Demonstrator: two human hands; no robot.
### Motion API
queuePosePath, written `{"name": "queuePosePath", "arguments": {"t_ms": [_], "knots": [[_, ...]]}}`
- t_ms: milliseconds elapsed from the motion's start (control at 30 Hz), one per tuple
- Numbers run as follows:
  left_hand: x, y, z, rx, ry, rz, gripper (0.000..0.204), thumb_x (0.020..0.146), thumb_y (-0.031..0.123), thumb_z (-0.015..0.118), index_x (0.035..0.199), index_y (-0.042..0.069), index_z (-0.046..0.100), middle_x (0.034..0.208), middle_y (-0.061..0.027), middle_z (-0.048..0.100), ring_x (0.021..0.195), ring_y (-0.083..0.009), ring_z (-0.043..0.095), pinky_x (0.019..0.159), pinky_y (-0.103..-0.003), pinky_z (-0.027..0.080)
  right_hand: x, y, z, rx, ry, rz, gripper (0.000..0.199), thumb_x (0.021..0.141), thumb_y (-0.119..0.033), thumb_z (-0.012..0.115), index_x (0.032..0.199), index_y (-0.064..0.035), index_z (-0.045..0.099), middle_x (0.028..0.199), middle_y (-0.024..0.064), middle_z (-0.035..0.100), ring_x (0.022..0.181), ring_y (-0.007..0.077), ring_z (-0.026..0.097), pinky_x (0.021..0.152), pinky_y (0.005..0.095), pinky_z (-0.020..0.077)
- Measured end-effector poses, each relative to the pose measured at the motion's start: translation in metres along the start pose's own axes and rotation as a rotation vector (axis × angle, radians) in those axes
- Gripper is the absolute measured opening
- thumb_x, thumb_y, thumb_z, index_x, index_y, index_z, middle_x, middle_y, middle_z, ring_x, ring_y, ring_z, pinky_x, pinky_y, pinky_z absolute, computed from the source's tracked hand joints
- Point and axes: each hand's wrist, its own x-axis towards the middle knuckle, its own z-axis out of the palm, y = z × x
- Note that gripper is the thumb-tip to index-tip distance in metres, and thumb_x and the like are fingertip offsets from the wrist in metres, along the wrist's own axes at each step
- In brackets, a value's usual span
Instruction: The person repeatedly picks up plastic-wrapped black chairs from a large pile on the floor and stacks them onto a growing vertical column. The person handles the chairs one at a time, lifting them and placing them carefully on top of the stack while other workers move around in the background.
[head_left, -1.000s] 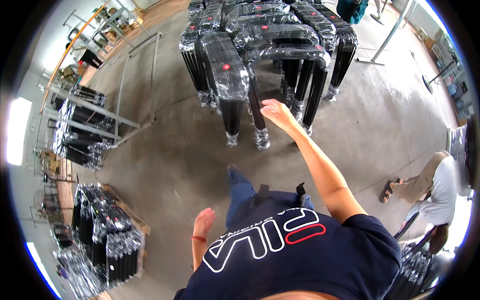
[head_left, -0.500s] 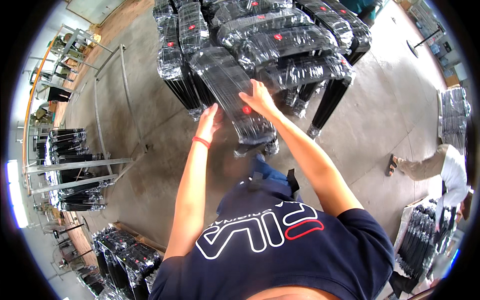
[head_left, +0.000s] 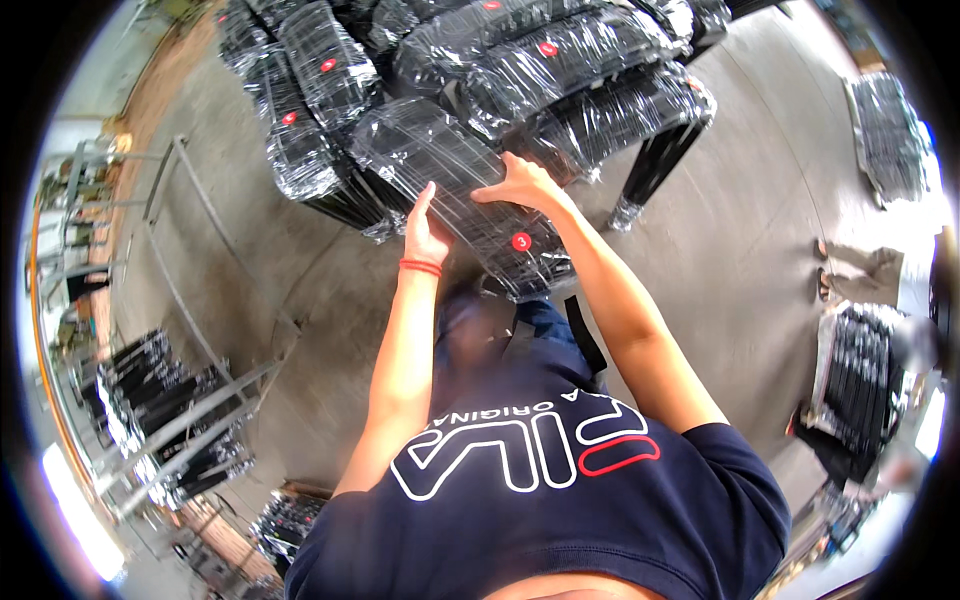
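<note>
A long black bundle (head_left: 455,170) wrapped in clear plastic film, with a red round sticker near its close end, lies slantwise in front of me. My left hand (head_left: 428,232) is on its left side, thumb up along the edge, its other fingers hidden behind the bundle. From the right, my right hand (head_left: 525,188) grips the opposite side, thumb across the top. The bundle's far end rests against a stack of similar wrapped bundles (head_left: 570,80). What is inside the film cannot be made out beyond black slats or bars.
At left stands a grey metal frame (head_left: 190,290), with more wrapped black pieces (head_left: 165,410) behind it. On the right another person (head_left: 870,272) stands near a wrapped pile (head_left: 858,375). A further wrapped stack (head_left: 888,138) sits at the far right.
The bundle in my hands has swung slightly, its near end shifting right and closer to me. My left hand has moved up along its side. The whole view has turned.
</note>
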Motion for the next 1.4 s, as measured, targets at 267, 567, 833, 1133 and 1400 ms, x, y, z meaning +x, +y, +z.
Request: {"name": "queuePosePath", "arguments": {"t_ms": [267, 567, 833, 1133, 1400], "knots": [[-0.024, 0.016, -0.016, 0.029, 0.023, -0.272, 0.026, 0.079, 0.021, 0.060, 0.098, 0.004, 0.055, 0.097, -0.0098, 0.060, 0.086, -0.0245, 0.059, 0.078, -0.040, 0.048, -0.041, -0.018, 0.017, 0.066, 0.034, 0.098, 0.076, 0.058, -0.056, 0.065, 0.100, 0.0058, 0.052, 0.090, 0.0226, 0.059, 0.088, 0.0328, 0.057, 0.075, 0.0387, 0.0430], [-0.029, 0.028, -0.035, -0.043, -0.054, -0.359, 0.034, 0.078, 0.015, 0.059, 0.108, 0.001, 0.050, 0.107, -0.0124, 0.055, 0.098, -0.0264, 0.053, 0.089, -0.042, 0.040, -0.056, -0.034, 0.021, 0.608, -0.145, 0.204, 0.058, 0.068, -0.053, 0.063, 0.081, 0.0038, 0.063, 0.072, 0.0054, 0.060, 0.065, 0.0120, 0.056, 0.060, 0.0269, 0.0440], [-0.018, 0.025, -0.035, -0.052, -0.029, -0.447, 0.029, 0.079, 0.015, 0.054, 0.103, -0.001, 0.052, 0.104, -0.0137, 0.056, 0.094, -0.0273, 0.054, 0.086, -0.041, 0.040, -0.037, 0.003, 0.041, 0.505, -0.131, 0.308, 0.041, 0.075, -0.042, 0.061, 0.074, -0.0011, 0.063, 0.068, -0.0017, 0.056, 0.063, 0.0056, 0.049, 0.058, 0.0235, 0.0408], [-0.046, 0.044, -0.058, -0.027, 0.253, -0.602, 0.015, 0.065, 0.002, 0.050, 0.079, 0.001, 0.055, 0.086, -0.0131, 0.059, 0.083, -0.0289, 0.055, 0.083, -0.041, 0.042, -0.076, -0.048, 0.062, 0.525, -0.051, 0.484, 0.052, 0.066, -0.047, 0.065, 0.076, 0.0036, 0.062, 0.068, 0.0069, 0.060, 0.062, 0.0134, 0.057, 0.059, 0.0277, 0.0440], [-0.108, 0.059, 0.011, 0.007, 0.205, -0.711, 0.019, 0.064, -0.002, 0.047, 0.080, 0.001, 0.056, 0.088, -0.0103, 0.058, 0.087, -0.0255, 0.053, 0.085, -0.037, 0.040, -0.139, -0.095, 0.023, 0.500, 0.008, 0.583, 0.050, 0.069, -0.047, 0.062, 0.076, 0.0025, 0.063, 0.065, 0.0088, 0.061, 0.059, 0.0138, 0.058, 0.055, 0.0294, 0.0448]]}}
